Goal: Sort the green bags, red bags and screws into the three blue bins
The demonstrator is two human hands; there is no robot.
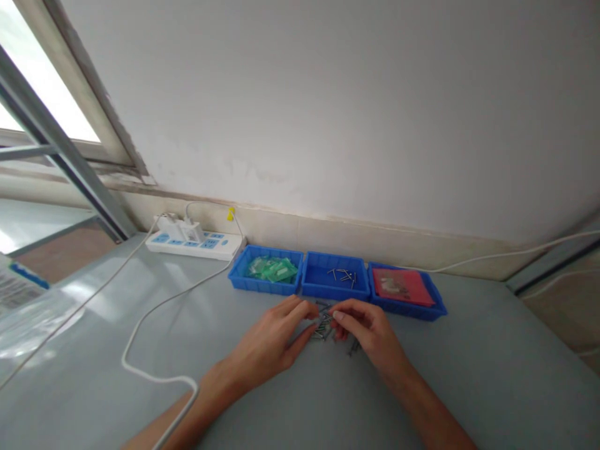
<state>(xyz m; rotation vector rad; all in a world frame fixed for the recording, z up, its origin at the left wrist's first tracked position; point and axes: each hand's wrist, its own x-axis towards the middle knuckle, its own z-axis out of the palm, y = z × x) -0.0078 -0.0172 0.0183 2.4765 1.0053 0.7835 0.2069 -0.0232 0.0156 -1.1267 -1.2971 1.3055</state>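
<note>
Several screws (322, 330) lie in a loose pile on the grey table, in front of the middle blue tray (312, 290). My left hand (284, 331) curves over the pile's left side, thumb and forefinger apart, with nothing visible between them. At the right side of the pile, my right hand (365, 325) has thumb and forefinger pinched together; whatever they hold is too small to make out. A few more screws (354, 347) lie beneath that hand, partly covered by it. Inside the middle tray are several silver screws (344, 275).
A left blue tray (239, 281) holds green plastic packets (274, 269); the right blue tray (438, 306) holds a red packet (407, 286). Behind stands a white power strip (197, 245). A white cable (135, 331) crosses the table and passes over my left forearm.
</note>
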